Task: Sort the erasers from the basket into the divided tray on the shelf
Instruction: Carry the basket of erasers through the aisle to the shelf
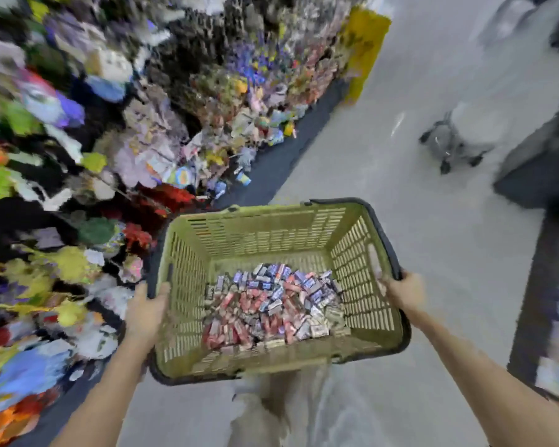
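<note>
An olive-green plastic basket [271,227] with a black rim hangs in front of me above the floor. A heap of wrapped erasers [271,308], red, purple and grey, lies in its bottom. My left hand [146,312] grips the basket's left rim. My right hand [404,290] grips the right rim. The frame is blurred by motion. No divided tray can be made out.
Shelving [126,124] packed with colourful small goods runs along the left. A grey floor aisle [384,162] stretches ahead. A grey wheeled stand [452,143] sits on the floor ahead right. Dark shelving [542,253] lines the right edge. A yellow panel [365,50] ends the left shelf.
</note>
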A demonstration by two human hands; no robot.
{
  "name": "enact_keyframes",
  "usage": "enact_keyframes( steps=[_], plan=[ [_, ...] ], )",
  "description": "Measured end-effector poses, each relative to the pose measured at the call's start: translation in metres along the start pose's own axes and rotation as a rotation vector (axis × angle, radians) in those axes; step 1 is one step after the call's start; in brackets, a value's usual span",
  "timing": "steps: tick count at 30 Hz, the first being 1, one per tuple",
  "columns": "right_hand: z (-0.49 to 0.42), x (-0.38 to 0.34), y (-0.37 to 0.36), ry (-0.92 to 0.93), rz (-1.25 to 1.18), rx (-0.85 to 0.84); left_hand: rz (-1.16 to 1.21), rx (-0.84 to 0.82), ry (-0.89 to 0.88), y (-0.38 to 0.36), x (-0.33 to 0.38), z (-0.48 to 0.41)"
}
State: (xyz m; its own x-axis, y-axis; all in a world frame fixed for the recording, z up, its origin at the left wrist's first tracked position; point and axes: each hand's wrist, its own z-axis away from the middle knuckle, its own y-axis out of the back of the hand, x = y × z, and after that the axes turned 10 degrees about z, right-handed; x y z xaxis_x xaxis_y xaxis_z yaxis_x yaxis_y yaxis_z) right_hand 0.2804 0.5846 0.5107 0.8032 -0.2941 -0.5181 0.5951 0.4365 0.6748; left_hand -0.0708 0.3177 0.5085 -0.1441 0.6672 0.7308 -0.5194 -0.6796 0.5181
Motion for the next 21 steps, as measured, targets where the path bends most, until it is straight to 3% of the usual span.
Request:
enact_keyframes(
  steps=[3,9,21],
  plan=[
    [-0.016,0.000,0.056,-0.065,-0.152,0.049,0.036,-0.145,-0.125,-0.044,0.080,-0.022],
    [-0.085,-0.016,0.142,-0.129,-0.330,0.157,-0.050,-0.250,-0.253,-0.146,0.216,-0.055],
    [-0.283,-0.090,0.279,-0.201,-0.388,0.317,0.017,-0.400,-0.357,-0.353,0.459,-0.154]
  ],
)
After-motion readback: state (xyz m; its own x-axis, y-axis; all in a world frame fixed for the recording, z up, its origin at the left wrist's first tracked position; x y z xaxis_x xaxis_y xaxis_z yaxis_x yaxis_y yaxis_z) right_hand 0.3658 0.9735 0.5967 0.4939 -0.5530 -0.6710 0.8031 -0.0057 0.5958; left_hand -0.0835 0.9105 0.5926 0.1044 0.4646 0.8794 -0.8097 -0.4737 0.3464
